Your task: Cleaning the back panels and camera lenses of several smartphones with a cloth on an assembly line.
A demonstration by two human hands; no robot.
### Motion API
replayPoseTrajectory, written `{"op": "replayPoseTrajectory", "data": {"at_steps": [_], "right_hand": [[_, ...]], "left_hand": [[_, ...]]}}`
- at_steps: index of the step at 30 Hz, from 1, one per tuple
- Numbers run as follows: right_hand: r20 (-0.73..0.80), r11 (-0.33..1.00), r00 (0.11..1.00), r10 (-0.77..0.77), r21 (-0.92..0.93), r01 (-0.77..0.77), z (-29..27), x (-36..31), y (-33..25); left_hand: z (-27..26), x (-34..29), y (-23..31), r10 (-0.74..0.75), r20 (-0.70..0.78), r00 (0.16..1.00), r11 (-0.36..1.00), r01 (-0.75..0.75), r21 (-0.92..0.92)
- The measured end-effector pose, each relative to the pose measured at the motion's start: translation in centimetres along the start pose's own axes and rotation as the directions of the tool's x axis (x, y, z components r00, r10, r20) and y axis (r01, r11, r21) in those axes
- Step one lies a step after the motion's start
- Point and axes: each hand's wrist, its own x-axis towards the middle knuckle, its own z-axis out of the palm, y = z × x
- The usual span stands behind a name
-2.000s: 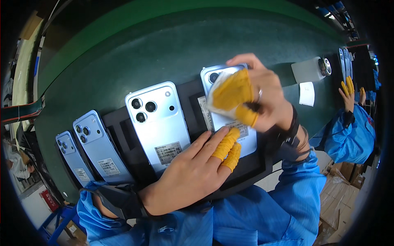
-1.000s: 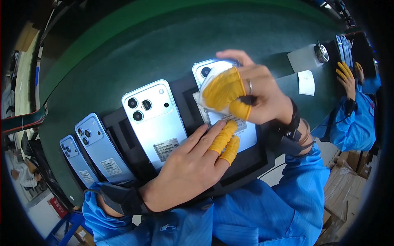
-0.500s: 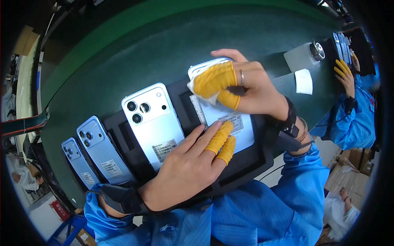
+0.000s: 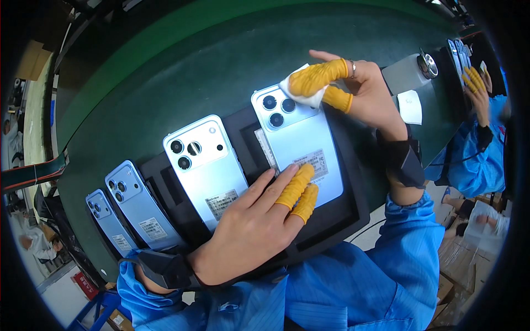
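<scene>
A light-blue phone (image 4: 301,138) lies back side up in a black foam tray (image 4: 353,182), its three camera lenses bare. My left hand (image 4: 248,231) rests flat on the phone's lower part, fingers stretched out across its label, two of them in yellow finger covers. With the yellow-covered fingers of my right hand (image 4: 367,94), I pinch a white wiping cloth (image 4: 316,100) against the camera panel's right end. That corner of the phone is hidden. Left of it lies another light-blue phone (image 4: 207,160), back side up, partly behind my left hand.
Two more phones (image 4: 143,204) (image 4: 110,220) lie further left. A translucent bottle with a metal top (image 4: 407,74) and a white paper slip (image 4: 409,107) sit on the green table (image 4: 221,71) at right. Beyond, a co-worker's hand (image 4: 479,94) is near several phones (image 4: 458,58).
My right hand has moved right with the cloth, from the camera lenses to the panel's right end, uncovering the lenses. My left hand has stayed put.
</scene>
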Motion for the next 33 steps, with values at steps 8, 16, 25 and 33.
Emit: {"op": "replayPoseTrajectory", "data": {"at_steps": [8, 16, 25, 33], "right_hand": [[0.46, 1.0, 0.888, 0.016, -0.027, -0.004, -3.7, 0.1, -2.2], [-0.094, 0.948, 0.952, -0.29, -0.161, 0.273, 1.9, 0.5, -1.2], [-0.079, 0.911, 0.933, -0.351, -0.26, 0.321, -0.8, 0.8, 0.1], [-0.138, 0.929, 0.933, -0.332, -0.218, 0.298, 2.2, 1.0, -1.5]], "left_hand": [[-0.4, 0.0, 0.1, -0.022, -0.019, 1.0, 1.0, 0.022, -0.014], [-0.5, 0.0, 0.1, -0.023, -0.036, 0.999, 1.0, 0.022, -0.02], [-0.5, -0.1, 0.0, 0.002, -0.005, 1.0, 1.0, -0.002, -0.02], [0.3, -0.4, 0.0, -0.024, -0.062, 0.998, 0.997, 0.02, -0.068]]}}
